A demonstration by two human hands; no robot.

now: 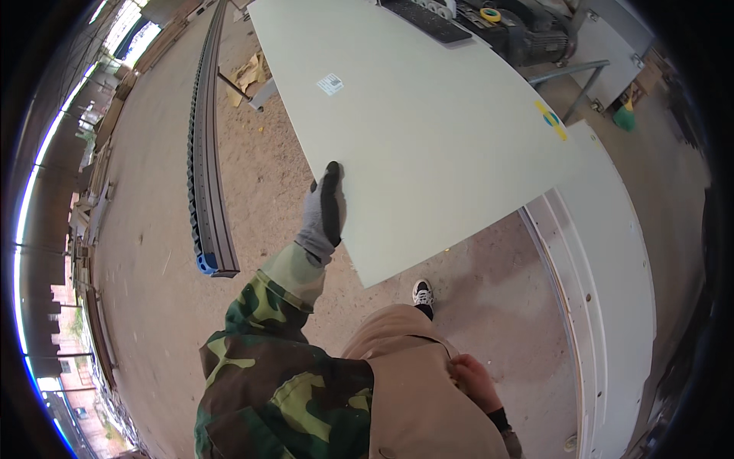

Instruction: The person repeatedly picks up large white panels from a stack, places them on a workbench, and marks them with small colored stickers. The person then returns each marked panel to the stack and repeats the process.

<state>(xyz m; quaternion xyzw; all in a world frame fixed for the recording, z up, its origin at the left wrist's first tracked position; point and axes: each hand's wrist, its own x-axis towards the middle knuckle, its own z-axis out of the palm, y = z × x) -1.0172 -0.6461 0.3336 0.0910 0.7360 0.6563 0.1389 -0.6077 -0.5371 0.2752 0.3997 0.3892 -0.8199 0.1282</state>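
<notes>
A large pale grey-green panel (443, 130) stretches out in front of me, with a small white printed label and a yellow-and-blue sticker on its face. My left hand (325, 206), in a grey glove with dark coating, grips the panel's left edge near the close corner. Its thumb lies on top, and the other fingers are hidden beneath. Bare and curled closed, my right hand (475, 382) rests against the side of my tan apron (417, 382). Whatever its fingertips hold, if anything, is hidden.
A long dark rail with a toothed edge (206, 153) runs along the left. At the far end sits a machine with a dark motor (535, 38) and a yellow tape roll (490, 14). A white machine bed (612, 268) curves along the right. Crumpled brown paper (248, 76) lies beyond.
</notes>
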